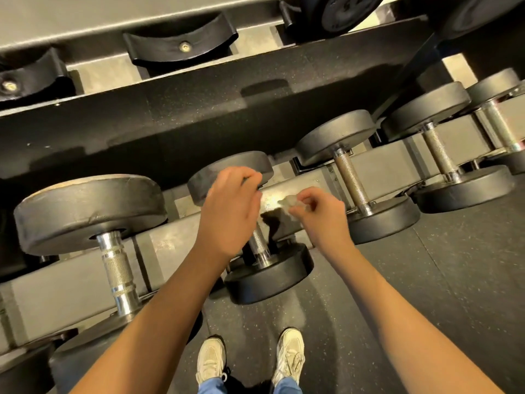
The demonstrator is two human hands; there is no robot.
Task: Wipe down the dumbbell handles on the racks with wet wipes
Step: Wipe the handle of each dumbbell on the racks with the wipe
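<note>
Currently, a person is standing over a grey steel rack [71, 291] and looking down at a small black round-headed dumbbell [270, 275], which is lying across the rack's lower rails in the middle of the view.

Far to the left of that small dumbbell, a large black dumbbell with scuffed heads [91, 206] is sitting on the same rails, its thick knurled chrome handle [119, 268] showing bare.

The left hand [230, 209] is reaching over the small dumbbell, covering the far half of its slim chrome handle [258, 243], with the fingers bent down toward the far head. Whether it is actually gripping the bar I cannot tell.

Nearer the camera than the small dumbbell, a pair of white trainers [210, 362] is standing on the black speckled rubber floor [426, 280].

Just to the right of the small dumbbell's handle, the right hand [321, 214] is pinching a crumpled whitish wet wipe [289, 201] between thumb and fingertips. It is holding the wipe above the rail, close beside the left hand.

Further right of the small dumbbell, a medium black dumbbell [335, 135] is resting on the rails, and two more black dumbbells [426, 109] are lying beyond it toward the right edge.

Beyond the small dumbbell, the rack's upper tier is showing black curved saddles [181, 44].
</note>
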